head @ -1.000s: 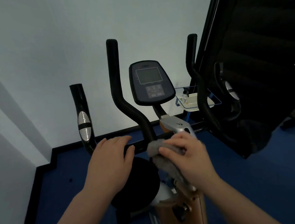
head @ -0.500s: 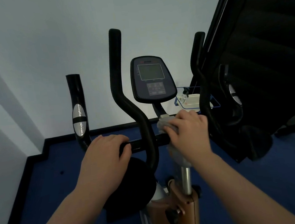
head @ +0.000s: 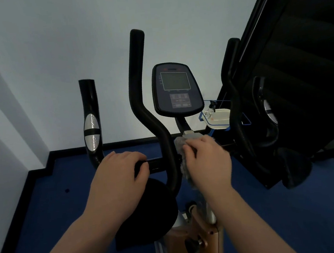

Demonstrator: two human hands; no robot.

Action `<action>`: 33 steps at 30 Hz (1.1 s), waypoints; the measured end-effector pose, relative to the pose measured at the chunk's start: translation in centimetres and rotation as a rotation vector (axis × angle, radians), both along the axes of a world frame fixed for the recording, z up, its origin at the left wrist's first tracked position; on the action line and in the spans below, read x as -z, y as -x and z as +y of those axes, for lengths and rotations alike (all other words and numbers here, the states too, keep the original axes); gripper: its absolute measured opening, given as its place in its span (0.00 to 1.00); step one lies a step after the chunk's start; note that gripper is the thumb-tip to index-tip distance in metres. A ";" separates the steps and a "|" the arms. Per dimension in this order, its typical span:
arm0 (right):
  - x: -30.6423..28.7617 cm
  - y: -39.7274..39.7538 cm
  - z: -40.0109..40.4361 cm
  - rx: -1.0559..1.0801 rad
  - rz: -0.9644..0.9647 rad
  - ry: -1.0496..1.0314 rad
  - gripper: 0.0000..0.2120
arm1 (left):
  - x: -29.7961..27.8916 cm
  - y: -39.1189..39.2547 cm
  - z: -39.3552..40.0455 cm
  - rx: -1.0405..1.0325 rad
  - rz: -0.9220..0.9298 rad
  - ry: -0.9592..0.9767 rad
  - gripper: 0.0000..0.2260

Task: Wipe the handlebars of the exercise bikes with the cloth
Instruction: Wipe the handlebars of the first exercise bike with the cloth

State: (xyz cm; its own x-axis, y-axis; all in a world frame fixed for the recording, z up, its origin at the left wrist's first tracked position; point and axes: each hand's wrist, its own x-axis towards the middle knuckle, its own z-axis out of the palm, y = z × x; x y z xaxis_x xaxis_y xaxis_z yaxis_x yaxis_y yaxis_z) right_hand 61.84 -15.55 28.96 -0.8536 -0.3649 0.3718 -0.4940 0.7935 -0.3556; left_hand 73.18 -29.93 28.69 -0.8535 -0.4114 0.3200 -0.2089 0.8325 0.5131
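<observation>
The scene is dimly and evenly lit, with a cool bluish cast. Soft diagonal shadow bands are thrown across the white wall (head: 35,57) at the left edge. The black panel (head: 306,43) at the right is rendered almost without detail. Faint glare is seen on the 2 silver sensor plates (head: 91,133). The right hand (head: 207,161) is slightly motion-blurred. Straight lines are bent near the edges by wide-angle distortion.

Right hand (head: 207,161) slid cloth (head: 182,161) leftward along bar.
</observation>
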 end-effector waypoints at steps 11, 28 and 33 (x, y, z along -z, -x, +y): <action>0.0 0.5 -0.8 0.024 -0.081 0.109 0.10 | -0.2 -0.1 0.1 -0.003 -0.010 -0.018 0.09; -0.1 -0.2 2.3 -0.201 -0.107 0.119 0.10 | -0.2 -0.3 0.1 -0.010 -0.016 -0.038 0.10; -0.5 1.3 0.8 -0.076 -0.048 0.034 0.08 | -0.1 -0.2 0.1 -0.006 -0.010 -0.039 0.11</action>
